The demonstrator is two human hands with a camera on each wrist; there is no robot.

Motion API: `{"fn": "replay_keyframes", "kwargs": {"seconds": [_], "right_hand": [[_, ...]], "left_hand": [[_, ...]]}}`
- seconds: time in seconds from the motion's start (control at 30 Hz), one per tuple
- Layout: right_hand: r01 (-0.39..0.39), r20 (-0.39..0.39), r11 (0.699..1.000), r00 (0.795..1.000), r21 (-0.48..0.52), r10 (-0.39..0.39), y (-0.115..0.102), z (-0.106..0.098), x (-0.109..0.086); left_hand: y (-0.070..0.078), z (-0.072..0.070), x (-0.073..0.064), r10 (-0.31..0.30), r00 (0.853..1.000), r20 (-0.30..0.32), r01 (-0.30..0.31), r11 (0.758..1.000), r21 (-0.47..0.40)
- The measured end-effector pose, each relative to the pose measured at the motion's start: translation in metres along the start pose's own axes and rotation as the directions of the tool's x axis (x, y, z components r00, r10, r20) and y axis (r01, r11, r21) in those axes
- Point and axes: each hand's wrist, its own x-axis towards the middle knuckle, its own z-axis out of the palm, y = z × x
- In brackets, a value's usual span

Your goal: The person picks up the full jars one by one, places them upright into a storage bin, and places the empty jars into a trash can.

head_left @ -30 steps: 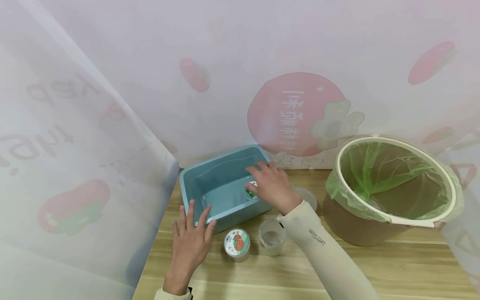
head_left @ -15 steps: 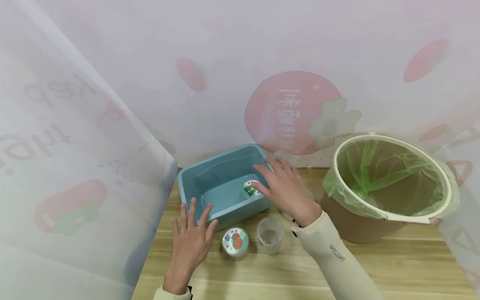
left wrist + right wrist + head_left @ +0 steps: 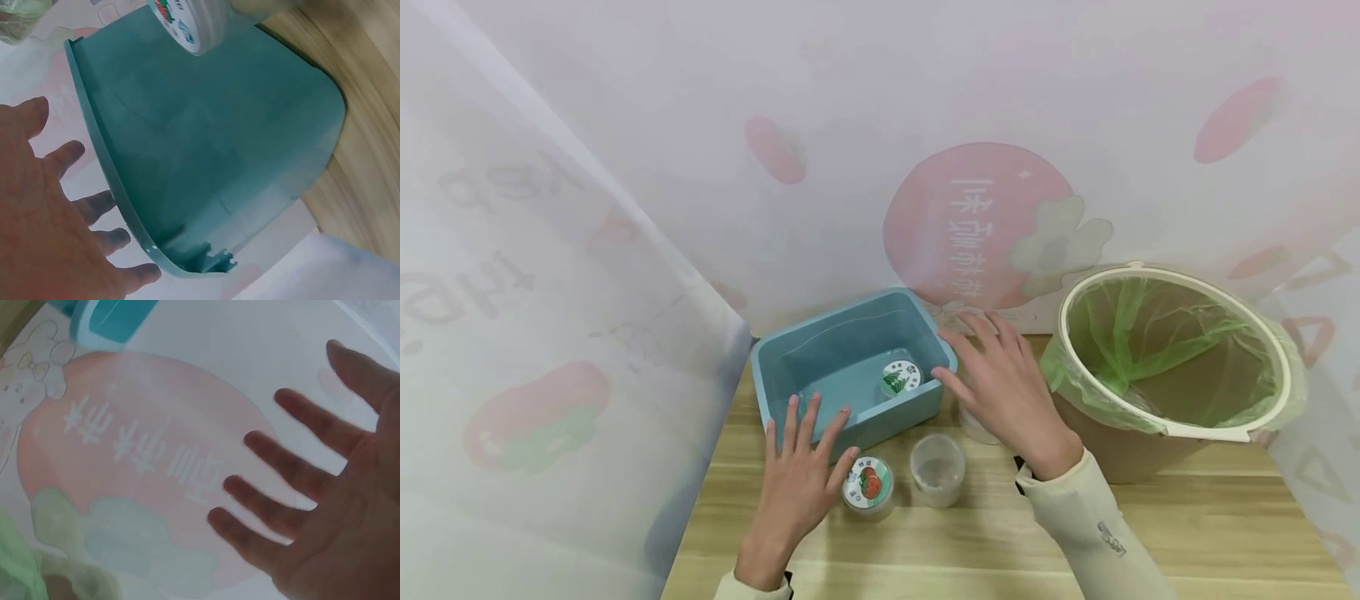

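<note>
My left hand, fingers spread, reaches over the front rim of the blue plastic bin; in the left wrist view its fingertips overlap the bin's rim. At the bin's right end my right hand hovers with fingers apart and nothing in them. A lidded cup with a green plant label stands inside the bin. Beside my left thumb is a lidded cup with a red fruit label. To its right stands a clear cup. Another clear cup is partly hidden under my right hand.
A brown trash can with a cream rim and a green bag stands to the right. Printed white sheeting rises behind and to the left of the wooden table.
My right hand has moved right, from over the bin to beyond its right end, uncovering the plant-label cup inside. My left hand has shifted slightly right.
</note>
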Motion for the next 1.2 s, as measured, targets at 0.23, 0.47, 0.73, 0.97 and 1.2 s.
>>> {"fn": "replay_keyframes", "kwargs": {"seconds": [0.23,0.47,0.73,0.97,1.2], "right_hand": [[0.055,-0.076,0.998,0.996,0.01,-0.054,0.013,-0.006,-0.01],[0.098,-0.201,0.995,0.974,-0.021,-0.1,0.027,-0.012,-0.023],[0.054,-0.201,0.998,0.978,-0.034,-0.06,0.04,-0.017,-0.042],[-0.001,-0.176,0.999,0.984,-0.033,-0.004,0.059,-0.025,-0.063],[-0.001,-0.235,0.995,0.972,-0.099,-0.022,0.075,-0.029,-0.082]], "left_hand": [[0.007,0.001,0.002,0.085,0.996,-0.036,-0.085,0.996,0.02],[0.013,0.004,0.001,0.146,0.989,-0.028,-0.146,0.989,0.02],[0.019,0.014,-0.002,0.255,0.964,-0.08,-0.253,0.967,0.025],[0.024,0.022,-0.007,0.313,0.948,-0.06,-0.313,0.95,0.005],[0.027,0.029,-0.013,0.391,0.911,-0.128,-0.391,0.92,0.023]]}}
